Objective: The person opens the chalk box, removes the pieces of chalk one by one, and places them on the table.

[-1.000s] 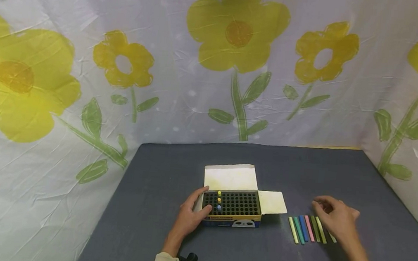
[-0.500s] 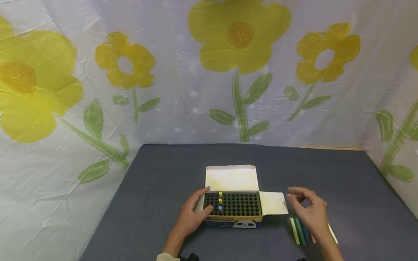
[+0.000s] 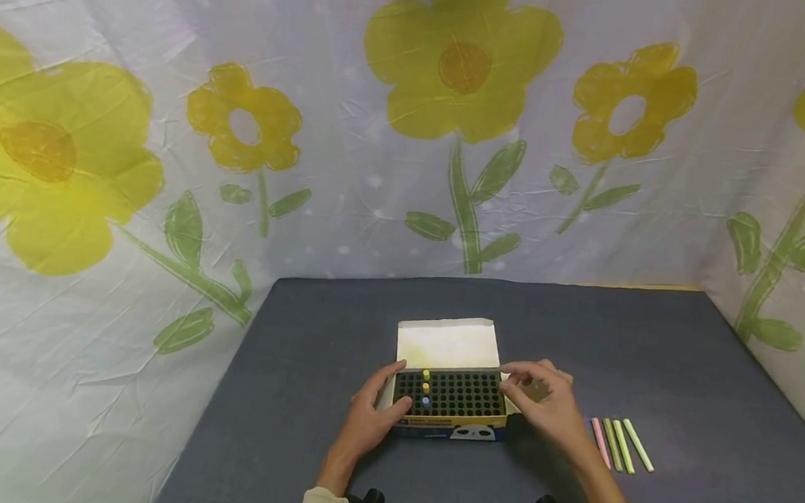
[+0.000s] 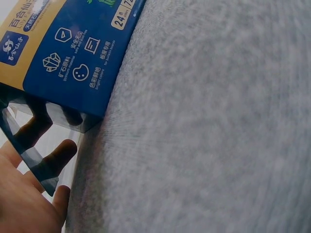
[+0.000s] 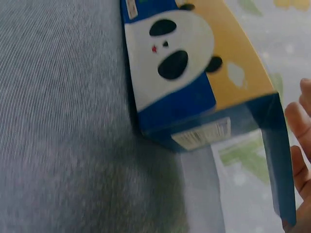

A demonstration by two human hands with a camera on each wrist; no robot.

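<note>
A yellow and blue chalk box (image 3: 451,430) with a panda face lies with its lid folded back. Its black holed insert shows a yellow chalk (image 3: 426,375), an orange chalk (image 3: 426,388) and a blue chalk (image 3: 426,402) near the left end. My left hand (image 3: 367,423) grips that end, thumb at the front corner, fingers at the back. Over the right side flap is my right hand (image 3: 549,400), thumb and forefinger bent and apart, with nothing seen between them. In the right wrist view its fingers (image 5: 300,126) appear beside the flap.
To the right on the dark table (image 3: 706,390) lie a pink chalk stick (image 3: 600,442), an olive stick (image 3: 612,444) and pale yellow-green sticks (image 3: 624,447). My right forearm hides other sticks of the row. A flower-printed cloth (image 3: 349,199) hangs behind.
My right hand has moved left from above the chalk row to the box's right end. The left hand keeps its hold on the box. The row's right-hand sticks are uncovered.
</note>
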